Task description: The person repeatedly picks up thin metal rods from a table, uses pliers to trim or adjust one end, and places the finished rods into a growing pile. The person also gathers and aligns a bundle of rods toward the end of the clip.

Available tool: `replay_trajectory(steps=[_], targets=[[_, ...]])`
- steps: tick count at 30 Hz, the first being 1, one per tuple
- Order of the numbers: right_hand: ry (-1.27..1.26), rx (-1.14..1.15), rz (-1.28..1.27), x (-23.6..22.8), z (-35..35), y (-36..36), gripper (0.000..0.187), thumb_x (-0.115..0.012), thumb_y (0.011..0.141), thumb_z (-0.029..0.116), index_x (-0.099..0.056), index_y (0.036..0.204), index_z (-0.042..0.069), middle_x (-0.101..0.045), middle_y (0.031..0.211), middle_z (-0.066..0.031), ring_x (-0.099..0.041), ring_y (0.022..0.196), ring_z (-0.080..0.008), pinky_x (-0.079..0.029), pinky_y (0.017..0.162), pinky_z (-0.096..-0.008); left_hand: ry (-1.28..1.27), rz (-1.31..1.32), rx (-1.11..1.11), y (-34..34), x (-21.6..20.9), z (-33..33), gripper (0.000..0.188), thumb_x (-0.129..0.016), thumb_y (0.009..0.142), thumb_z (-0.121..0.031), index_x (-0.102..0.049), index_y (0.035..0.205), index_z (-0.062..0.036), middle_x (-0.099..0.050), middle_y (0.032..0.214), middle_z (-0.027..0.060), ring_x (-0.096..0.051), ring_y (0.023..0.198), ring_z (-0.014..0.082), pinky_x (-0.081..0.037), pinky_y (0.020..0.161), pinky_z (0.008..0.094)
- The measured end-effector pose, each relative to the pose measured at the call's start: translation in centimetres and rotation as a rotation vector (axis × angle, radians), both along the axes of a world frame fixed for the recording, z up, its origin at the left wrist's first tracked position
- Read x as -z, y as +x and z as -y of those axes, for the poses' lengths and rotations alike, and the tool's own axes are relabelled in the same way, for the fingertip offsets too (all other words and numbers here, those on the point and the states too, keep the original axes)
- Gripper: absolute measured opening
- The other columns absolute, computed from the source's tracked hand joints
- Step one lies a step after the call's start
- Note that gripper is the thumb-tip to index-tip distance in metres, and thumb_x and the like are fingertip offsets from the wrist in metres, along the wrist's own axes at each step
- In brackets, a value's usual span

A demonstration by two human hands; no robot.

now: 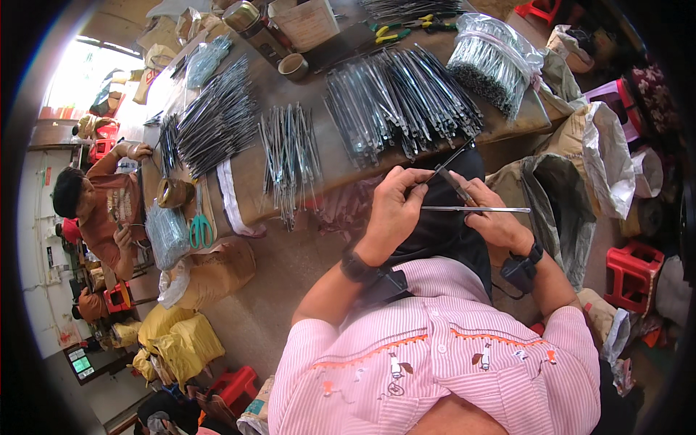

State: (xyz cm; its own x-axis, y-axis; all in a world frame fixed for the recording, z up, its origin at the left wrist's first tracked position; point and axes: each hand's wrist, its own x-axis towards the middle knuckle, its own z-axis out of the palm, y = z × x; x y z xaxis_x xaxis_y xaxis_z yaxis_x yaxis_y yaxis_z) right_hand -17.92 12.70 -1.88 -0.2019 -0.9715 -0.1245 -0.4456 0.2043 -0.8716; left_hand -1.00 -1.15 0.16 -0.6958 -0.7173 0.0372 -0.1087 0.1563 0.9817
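My left hand (395,210) is closed, thumb and fingertips pinching a thin dark metal rod (455,154) that slants up to the right. My right hand (499,219) is closed round a flat-bladed tool (460,188), knife-like, with a brownish handle. The blade lies close to the dark rod; whether they touch I cannot tell. A long silvery rod (507,210) runs level across my right fingers, its left end near my left hand. Both hands are above my dark-clad lap, just in front of the table edge.
Piles of thin metal rods (402,101) cover the table (333,156), with a plastic-wrapped bundle (493,61) at right. Yellow-handled pliers (391,35), a cup (293,67) and teal scissors (201,228) lie about. Sacks (558,210) stand at right; a co-worker (109,196) sits at left.
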Motion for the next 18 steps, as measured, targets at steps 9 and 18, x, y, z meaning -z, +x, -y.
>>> replay_trajectory(steps=[9,18], targets=[[-0.091,0.057,-0.124,-0.5,0.3,0.1,0.033,-0.057,0.073,0.005,-0.061,0.105,-0.002,-0.057,0.067,-0.0178,-0.056,0.055,-0.0270,-0.046,0.056,-0.0333,-0.015,-0.023,-0.021,0.0,0.9,-0.3,0.016,-0.059,0.085,0.004,-0.065,0.099,0.0010,-0.051,0.079,0.0065,-0.051,0.068,0.0151,-0.042,0.062,0.0264],[-0.004,0.087,-0.133,-1.1,1.3,0.6,0.025,-0.057,0.077,0.009,-0.060,0.099,0.000,-0.058,0.068,-0.0199,-0.059,0.061,-0.0354,-0.047,0.059,-0.0385,-0.204,0.107,-0.006,1.5,-1.1,0.4,0.042,-0.072,0.083,-0.025,-0.060,0.113,0.0008,-0.052,0.094,0.0157,-0.057,0.085,0.0284,-0.046,0.078,0.0342]])
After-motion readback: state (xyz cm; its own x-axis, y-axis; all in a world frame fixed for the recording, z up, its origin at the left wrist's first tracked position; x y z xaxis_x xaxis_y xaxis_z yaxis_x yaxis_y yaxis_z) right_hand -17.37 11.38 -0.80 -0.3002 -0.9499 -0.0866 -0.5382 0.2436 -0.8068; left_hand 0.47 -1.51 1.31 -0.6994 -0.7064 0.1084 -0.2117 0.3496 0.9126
